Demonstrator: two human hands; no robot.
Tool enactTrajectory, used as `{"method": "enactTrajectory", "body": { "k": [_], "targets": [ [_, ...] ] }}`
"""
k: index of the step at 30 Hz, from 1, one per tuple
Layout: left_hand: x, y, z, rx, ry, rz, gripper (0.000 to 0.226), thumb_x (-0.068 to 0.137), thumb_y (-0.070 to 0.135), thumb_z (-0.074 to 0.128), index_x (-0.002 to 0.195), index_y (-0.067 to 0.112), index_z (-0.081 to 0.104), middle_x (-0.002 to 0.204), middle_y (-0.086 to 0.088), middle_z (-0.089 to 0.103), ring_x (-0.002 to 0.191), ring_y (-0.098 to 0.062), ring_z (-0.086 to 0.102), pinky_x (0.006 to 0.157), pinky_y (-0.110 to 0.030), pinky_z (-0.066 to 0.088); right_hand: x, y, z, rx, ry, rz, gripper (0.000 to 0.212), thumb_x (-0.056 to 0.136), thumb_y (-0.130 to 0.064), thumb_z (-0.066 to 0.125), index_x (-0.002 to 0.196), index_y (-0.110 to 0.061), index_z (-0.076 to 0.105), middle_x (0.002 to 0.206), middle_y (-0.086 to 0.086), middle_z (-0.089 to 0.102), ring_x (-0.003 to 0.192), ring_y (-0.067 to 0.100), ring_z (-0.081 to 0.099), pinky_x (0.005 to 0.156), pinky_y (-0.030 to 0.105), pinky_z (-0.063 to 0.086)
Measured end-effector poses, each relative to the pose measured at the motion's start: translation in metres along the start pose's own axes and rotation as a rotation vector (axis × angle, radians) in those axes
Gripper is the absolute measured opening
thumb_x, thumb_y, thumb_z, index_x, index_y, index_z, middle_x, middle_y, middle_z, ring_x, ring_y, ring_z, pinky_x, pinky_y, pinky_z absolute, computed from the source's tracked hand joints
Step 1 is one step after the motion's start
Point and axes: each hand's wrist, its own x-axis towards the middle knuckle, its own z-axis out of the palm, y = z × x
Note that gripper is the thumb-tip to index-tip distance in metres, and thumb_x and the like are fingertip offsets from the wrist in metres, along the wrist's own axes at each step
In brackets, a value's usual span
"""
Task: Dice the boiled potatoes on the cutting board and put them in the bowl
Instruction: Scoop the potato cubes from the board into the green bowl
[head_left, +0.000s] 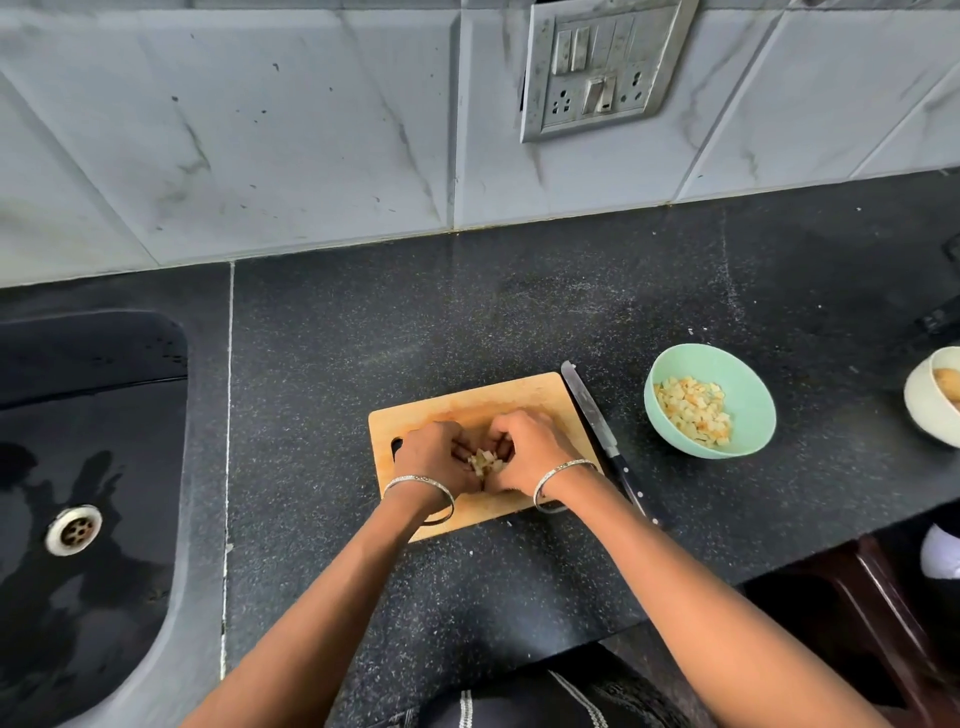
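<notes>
Fingers (500, 440) of left hand (435, 458) and right hand (531, 451) cupping pale potato cubes (485, 462), wooden cutting board (493, 397), mint bowl (750, 410)

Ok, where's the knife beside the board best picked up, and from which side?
Take the knife by its black handle, from the near right: it lies flat along the right edge of the cutting board, handle towards the person, blade pointing away.

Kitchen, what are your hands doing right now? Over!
Left hand and right hand cupped round potato dice on cutting board. Green bowl part full. Knife lies between board and bowl.
</notes>
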Motion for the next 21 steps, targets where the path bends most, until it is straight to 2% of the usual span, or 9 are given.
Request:
{"method": "enactTrajectory", "body": {
  "k": [3,5,7,10,12,14,16,19,21],
  "targets": [
    [0.002,-0.002,-0.005,-0.124,-0.046,-0.037,0.038,0.052,-0.001,0.085,0.074,0.023,0.066,0.074,0.003,0.071,0.070,-0.015,0.068,0.075,-0.037,0.059,0.002,0.004,-0.005,0.130,-0.030,0.032,0.030,0.056,-0.018,0.087,0.081,-0.021,0.072,0.076,-0.004,0.071,0.074,0.015,0.066,0.069,0.031,0.057],
    [0.002,-0.002,-0.009,-0.203,-0.083,-0.056,0.039,0.052,-0.009,0.083,0.078,0.016,0.069,0.072,-0.001,0.072,0.066,-0.016,0.068,0.076,-0.039,0.060,0.002,0.007,-0.007,0.332,-0.063,0.094,0.030,0.057,-0.010,0.087,0.084,-0.017,0.074,0.078,0.001,0.073,0.069,0.012,0.064,0.067,0.028,0.056],
    [0.004,0.000,-0.013,-0.226,-0.097,-0.053,0.038,0.053,-0.009,0.084,0.079,0.014,0.070,0.071,-0.002,0.073,0.068,-0.017,0.070,0.077,-0.040,0.060,0.002,0.009,-0.009,0.524,-0.111,0.129,0.031,0.062,0.001,0.083,0.090,-0.009,0.073,0.083,0.008,0.072,0.071,0.012,0.062,0.067,0.026,0.056],
    [0.005,0.010,-0.021,-0.242,-0.118,-0.050,0.037,0.054,-0.009,0.084,0.079,0.014,0.070,0.073,-0.004,0.074,0.073,-0.019,0.071,0.080,-0.039,0.059,0.002,0.012,-0.016,0.738,-0.159,0.167,0.031,0.069,0.012,0.078,0.096,0.001,0.070,0.088,0.016,0.071,0.076,0.018,0.067,0.072,0.031,0.060],
    [0.008,0.017,-0.027,-0.300,-0.156,-0.051,0.037,0.056,-0.012,0.084,0.086,0.008,0.071,0.079,-0.011,0.074,0.079,-0.026,0.072,0.082,-0.043,0.058,0.003,0.014,-0.024,0.876,-0.186,0.201,0.030,0.070,0.016,0.076,0.096,0.003,0.069,0.089,0.016,0.071,0.076,0.019,0.070,0.071,0.030,0.059],
    [0.010,0.026,-0.033,-0.360,-0.184,-0.045,0.040,0.059,-0.013,0.082,0.093,0.002,0.071,0.084,-0.016,0.074,0.086,-0.033,0.071,0.085,-0.047,0.057,0.003,0.017,-0.034,1.009,-0.214,0.213,0.031,0.071,0.017,0.075,0.097,0.002,0.068,0.092,0.018,0.072,0.082,0.022,0.072,0.078,0.034,0.059],
    [0.013,0.038,-0.036,-0.392,-0.192,-0.034,0.041,0.059,-0.013,0.083,0.095,0.002,0.071,0.087,-0.017,0.074,0.087,-0.033,0.071,0.088,-0.047,0.056,0.002,0.022,-0.047,1.085,-0.224,0.204,0.031,0.073,0.018,0.074,0.097,0.000,0.067,0.091,0.016,0.072,0.083,0.022,0.072,0.078,0.033,0.059],
    [0.017,0.060,-0.034,-0.432,-0.210,-0.020,0.041,0.059,-0.012,0.083,0.094,0.004,0.071,0.087,-0.017,0.074,0.085,-0.029,0.070,0.091,-0.045,0.055,-0.004,0.032,-0.070,1.098,-0.209,0.176,0.030,0.074,0.017,0.072,0.100,0.001,0.067,0.088,0.011,0.073,0.081,0.017,0.072,0.070,0.024,0.057],
    [0.023,0.081,-0.027,-0.437,-0.222,0.002,0.039,0.058,-0.010,0.084,0.092,0.006,0.072,0.085,-0.013,0.075,0.086,-0.028,0.071,0.091,-0.043,0.055,-0.009,0.046,-0.089,1.114,-0.181,0.143,0.034,0.075,0.017,0.071,0.106,0.005,0.066,0.091,0.013,0.073,0.085,0.018,0.072,0.074,0.025,0.058]
  ]
}}
